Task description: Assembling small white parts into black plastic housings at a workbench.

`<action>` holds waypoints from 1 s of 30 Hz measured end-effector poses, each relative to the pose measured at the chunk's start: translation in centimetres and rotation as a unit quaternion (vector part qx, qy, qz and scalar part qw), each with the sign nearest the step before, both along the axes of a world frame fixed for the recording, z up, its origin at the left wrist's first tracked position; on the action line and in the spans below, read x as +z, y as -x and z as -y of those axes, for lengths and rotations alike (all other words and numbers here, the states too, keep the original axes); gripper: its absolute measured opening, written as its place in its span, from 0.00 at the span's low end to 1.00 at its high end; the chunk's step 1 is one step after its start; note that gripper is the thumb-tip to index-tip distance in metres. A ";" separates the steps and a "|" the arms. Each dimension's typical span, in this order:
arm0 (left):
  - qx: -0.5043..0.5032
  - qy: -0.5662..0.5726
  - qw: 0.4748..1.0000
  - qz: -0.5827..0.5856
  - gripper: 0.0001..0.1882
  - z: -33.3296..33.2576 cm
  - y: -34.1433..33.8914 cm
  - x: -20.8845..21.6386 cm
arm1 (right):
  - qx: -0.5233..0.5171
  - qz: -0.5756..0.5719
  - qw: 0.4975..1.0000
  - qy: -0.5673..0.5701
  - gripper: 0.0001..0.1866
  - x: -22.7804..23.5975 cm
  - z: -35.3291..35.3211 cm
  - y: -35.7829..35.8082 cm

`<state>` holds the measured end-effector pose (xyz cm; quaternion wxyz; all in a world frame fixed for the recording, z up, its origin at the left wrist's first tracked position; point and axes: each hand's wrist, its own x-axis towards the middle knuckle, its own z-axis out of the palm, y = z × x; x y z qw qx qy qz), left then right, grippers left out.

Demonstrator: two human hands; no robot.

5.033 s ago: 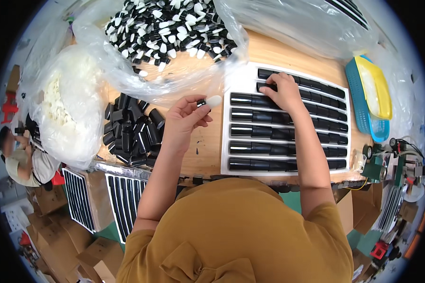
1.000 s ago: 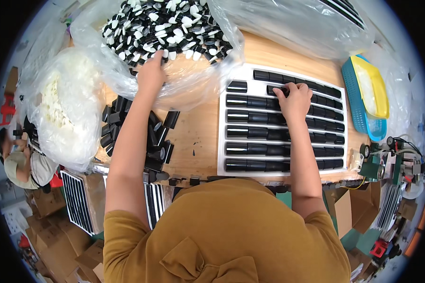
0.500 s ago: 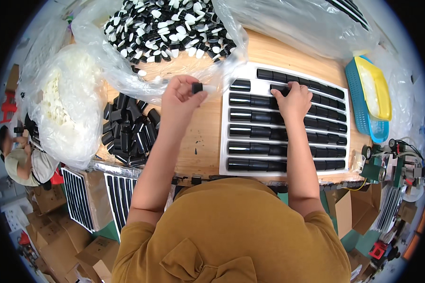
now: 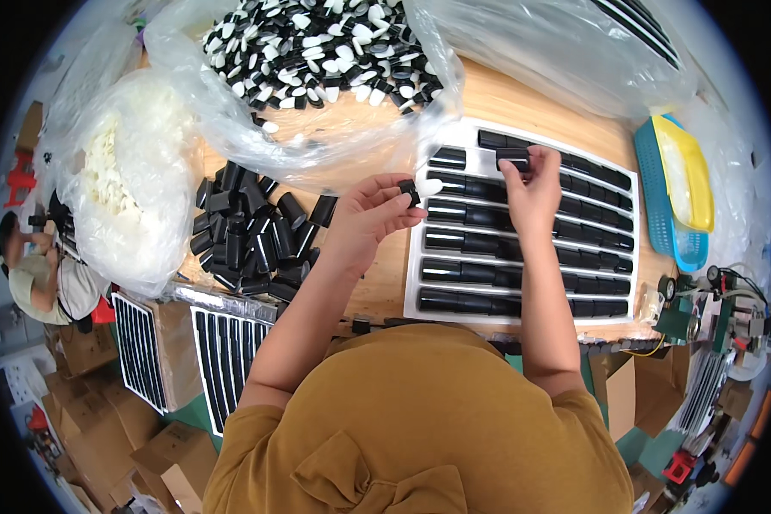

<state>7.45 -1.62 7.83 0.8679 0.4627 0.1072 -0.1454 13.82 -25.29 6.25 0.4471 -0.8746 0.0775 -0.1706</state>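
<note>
Pinched in my left hand (image 4: 370, 218) is a small black piece with a white oval tip (image 4: 433, 186), held just left of the tray. My right hand (image 4: 535, 190) grips a short glossy black cylinder (image 4: 512, 158) by its right end, over the upper rows of a white tray (image 4: 412, 287). Rows of black cylinders (image 4: 458, 272) fill the tray lengthwise. A single short cylinder (image 4: 447, 158) lies in the second row from the back, left of my right hand. Whether the held cylinder is hollow cannot be seen.
Loose black cylinders (image 4: 250, 224) are heaped left of my left forearm. Behind lies a big pile of black pieces with white tips (image 4: 325, 53) on clear plastic. A plastic bag of whitish pieces (image 4: 116, 184) stands far left; blue and yellow baskets (image 4: 678, 171) stand right.
My left hand has moved right and toward me with the white-tipped piece, up to the tray's edge. My right hand now holds the black cylinder raised from its row.
</note>
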 end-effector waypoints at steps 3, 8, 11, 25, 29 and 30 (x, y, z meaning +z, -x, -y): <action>-0.003 -0.027 0.999 0.032 0.18 -0.5 0.5 0.4 | 0.166 -0.064 0.938 -0.298 0.18 3.3 -1.1 2.9; -0.011 -0.090 0.993 0.069 0.15 0.0 0.9 0.6 | 0.242 -0.143 0.870 -0.404 0.12 4.2 -2.8 5.3; -0.016 -0.093 0.992 0.082 0.15 0.5 1.3 1.0 | 0.262 -0.142 0.873 -0.385 0.12 4.3 -3.1 6.0; -0.058 -0.092 0.987 0.121 0.15 0.3 2.3 2.3 | 0.294 -0.136 0.859 -0.396 0.13 4.8 -3.5 7.3; -0.052 -0.070 0.989 0.121 0.13 0.5 2.1 2.2 | 0.277 -0.161 0.853 -0.412 0.13 4.8 -3.4 7.2; -0.054 -0.059 0.991 0.103 0.14 0.6 2.3 1.8 | 0.275 -0.178 0.854 -0.405 0.13 4.9 -3.1 7.1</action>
